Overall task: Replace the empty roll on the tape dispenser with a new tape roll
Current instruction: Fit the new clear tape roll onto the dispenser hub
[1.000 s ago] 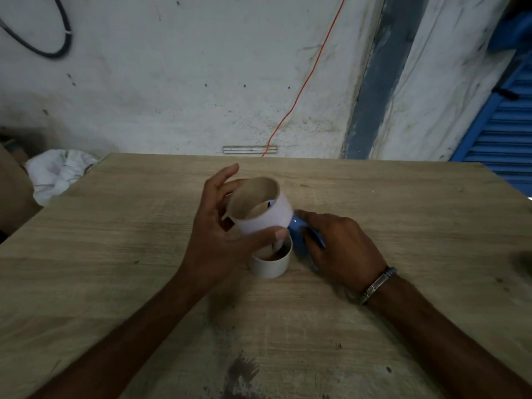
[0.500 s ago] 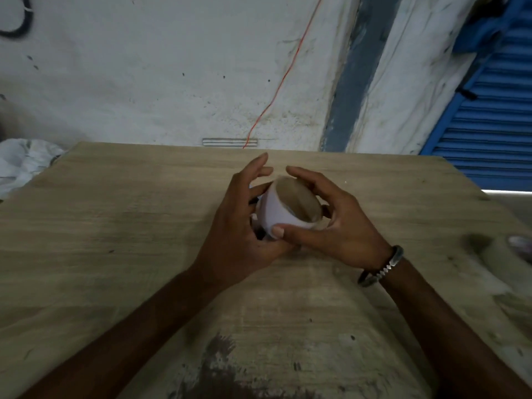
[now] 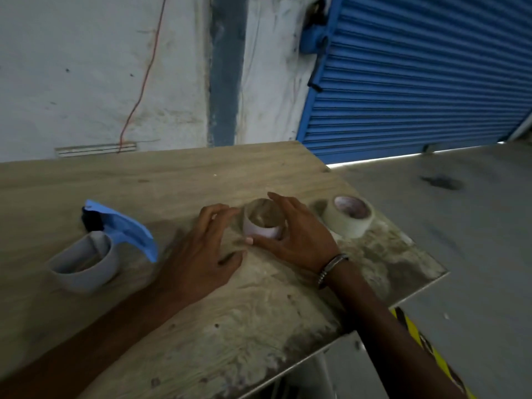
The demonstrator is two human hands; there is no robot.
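Observation:
An empty cardboard tape core (image 3: 262,229), white outside and brown inside, stands on the wooden table (image 3: 172,180). My right hand (image 3: 298,236) wraps it from the right, thumb in front and fingers over the far rim. My left hand (image 3: 201,254) lies just left of the core with fingers spread and holds nothing. The blue tape dispenser (image 3: 126,230) lies at the left, with a pale grey ring (image 3: 86,266) at its near end and a black part at its far end. A full roll of pale tape (image 3: 349,223) lies flat to the right of my right hand.
The table's right edge (image 3: 417,289) runs diagonally close behind the tape roll, with grey floor beyond. A blue roller shutter (image 3: 417,76) and a white wall with an orange wire (image 3: 141,82) stand behind. Yellow-black striping (image 3: 414,332) shows below the table corner.
The core, first held over the dispenser by my left hand, passed to both hands and now stands on the table in my right. My left hand has let go. The view swung right.

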